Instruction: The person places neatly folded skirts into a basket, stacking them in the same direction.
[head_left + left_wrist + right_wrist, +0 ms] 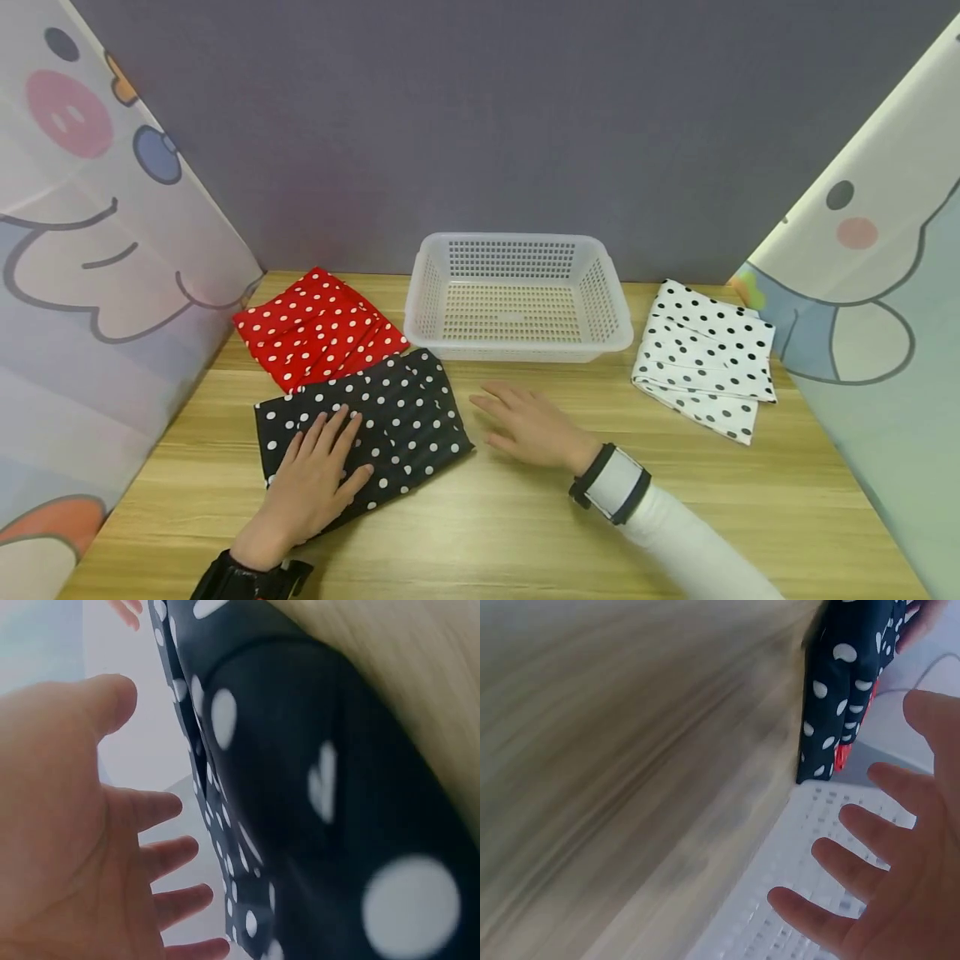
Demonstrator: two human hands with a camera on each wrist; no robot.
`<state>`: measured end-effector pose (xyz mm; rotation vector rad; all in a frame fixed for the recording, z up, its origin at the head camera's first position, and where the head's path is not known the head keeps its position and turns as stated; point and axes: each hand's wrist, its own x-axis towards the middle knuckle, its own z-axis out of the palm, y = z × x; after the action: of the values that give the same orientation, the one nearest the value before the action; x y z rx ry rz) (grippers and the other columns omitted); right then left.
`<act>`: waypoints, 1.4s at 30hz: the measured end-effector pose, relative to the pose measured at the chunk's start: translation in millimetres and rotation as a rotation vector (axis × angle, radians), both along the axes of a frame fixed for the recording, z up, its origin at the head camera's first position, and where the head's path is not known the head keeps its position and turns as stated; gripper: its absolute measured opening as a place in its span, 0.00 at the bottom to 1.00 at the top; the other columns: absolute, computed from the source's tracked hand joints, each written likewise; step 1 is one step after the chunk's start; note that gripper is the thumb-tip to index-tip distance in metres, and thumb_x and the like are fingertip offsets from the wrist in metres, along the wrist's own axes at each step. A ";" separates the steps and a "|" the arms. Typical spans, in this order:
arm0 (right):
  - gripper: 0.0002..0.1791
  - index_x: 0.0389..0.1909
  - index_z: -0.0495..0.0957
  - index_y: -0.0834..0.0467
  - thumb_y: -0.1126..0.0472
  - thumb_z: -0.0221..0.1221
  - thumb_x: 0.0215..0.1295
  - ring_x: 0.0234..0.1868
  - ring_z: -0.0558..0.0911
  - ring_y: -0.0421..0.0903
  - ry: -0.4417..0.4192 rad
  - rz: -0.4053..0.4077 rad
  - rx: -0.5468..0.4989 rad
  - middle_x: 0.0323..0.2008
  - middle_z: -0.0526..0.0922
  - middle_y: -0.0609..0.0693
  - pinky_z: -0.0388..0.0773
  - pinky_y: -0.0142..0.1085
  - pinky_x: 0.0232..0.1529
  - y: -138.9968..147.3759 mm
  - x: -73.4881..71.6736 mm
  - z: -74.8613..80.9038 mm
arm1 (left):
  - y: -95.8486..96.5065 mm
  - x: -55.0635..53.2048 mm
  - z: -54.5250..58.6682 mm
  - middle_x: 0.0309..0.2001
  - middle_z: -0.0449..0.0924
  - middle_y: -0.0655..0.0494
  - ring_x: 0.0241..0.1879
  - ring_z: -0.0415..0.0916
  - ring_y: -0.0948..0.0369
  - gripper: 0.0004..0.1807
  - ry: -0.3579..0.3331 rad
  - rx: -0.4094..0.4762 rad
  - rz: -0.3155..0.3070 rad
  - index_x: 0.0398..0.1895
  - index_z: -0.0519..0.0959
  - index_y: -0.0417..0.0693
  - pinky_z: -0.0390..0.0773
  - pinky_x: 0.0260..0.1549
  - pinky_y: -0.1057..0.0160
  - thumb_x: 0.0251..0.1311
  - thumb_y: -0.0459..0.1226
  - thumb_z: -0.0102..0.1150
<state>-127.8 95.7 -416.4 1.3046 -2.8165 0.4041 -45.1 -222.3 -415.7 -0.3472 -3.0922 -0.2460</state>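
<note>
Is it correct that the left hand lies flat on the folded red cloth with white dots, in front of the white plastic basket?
Not quite. In the head view the left hand lies flat on the folded black cloth with white dots. The red dotted cloth lies behind it, untouched, beside the white plastic basket.

Bare tabletop (pixel 525 533) front & centre, basket (pixel 517 250) blocks rear, red cloth (pixel 318 325) rear left, white cloth (pixel 705 358) right
</note>
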 end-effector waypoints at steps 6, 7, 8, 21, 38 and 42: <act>0.31 0.67 0.60 0.52 0.46 0.49 0.66 0.66 0.62 0.53 -0.017 0.031 0.067 0.67 0.61 0.55 0.63 0.54 0.60 -23.4 -3.9 3.7 | -16.0 -3.4 -2.0 0.65 0.58 0.39 0.62 0.55 0.37 0.36 0.030 -0.021 0.032 0.64 0.63 0.42 0.56 0.56 0.33 0.56 0.51 0.56; 0.31 0.67 0.59 0.51 0.45 0.49 0.66 0.67 0.61 0.53 -0.024 0.036 0.083 0.68 0.60 0.54 0.63 0.53 0.60 -27.2 -4.2 4.1 | -18.9 -4.1 -2.6 0.64 0.59 0.38 0.62 0.55 0.37 0.36 0.036 -0.027 0.036 0.64 0.63 0.41 0.57 0.55 0.34 0.55 0.50 0.57; 0.31 0.67 0.59 0.51 0.45 0.48 0.66 0.67 0.61 0.53 -0.031 0.042 0.100 0.68 0.59 0.53 0.64 0.53 0.60 -30.9 -4.2 4.5 | -21.7 -4.9 -3.2 0.64 0.59 0.37 0.61 0.56 0.37 0.37 0.040 -0.034 0.040 0.64 0.63 0.40 0.58 0.55 0.34 0.54 0.50 0.58; 0.32 0.68 0.57 0.50 0.43 0.46 0.67 0.67 0.61 0.47 -0.080 0.069 0.213 0.68 0.61 0.49 0.67 0.45 0.60 -55.2 1.9 -7.0 | -38.7 -11.2 -9.7 0.62 0.62 0.38 0.57 0.61 0.37 0.39 0.020 -0.044 0.045 0.61 0.66 0.38 0.63 0.52 0.35 0.46 0.48 0.65; 0.30 0.66 0.62 0.49 0.42 0.47 0.66 0.55 0.72 0.42 -0.051 0.135 0.221 0.56 0.74 0.44 0.70 0.40 0.54 -53.8 20.5 -4.0 | -43.1 -13.8 -7.6 0.57 0.70 0.38 0.54 0.65 0.38 0.39 -0.017 -0.046 0.009 0.54 0.73 0.40 0.66 0.47 0.34 0.34 0.45 0.74; 0.28 0.64 0.64 0.51 0.43 0.46 0.66 0.52 0.73 0.42 -0.044 0.137 0.212 0.52 0.75 0.44 0.71 0.38 0.52 -51.2 20.3 -4.9 | -39.0 -14.6 -6.4 0.56 0.72 0.39 0.55 0.65 0.36 0.38 -0.003 -0.060 -0.014 0.52 0.75 0.41 0.66 0.48 0.34 0.33 0.46 0.75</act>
<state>-107.4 44.5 -421.3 1.5512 -2.8819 0.1398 -59.7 -261.3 -422.1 -0.3701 -3.1058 -0.1544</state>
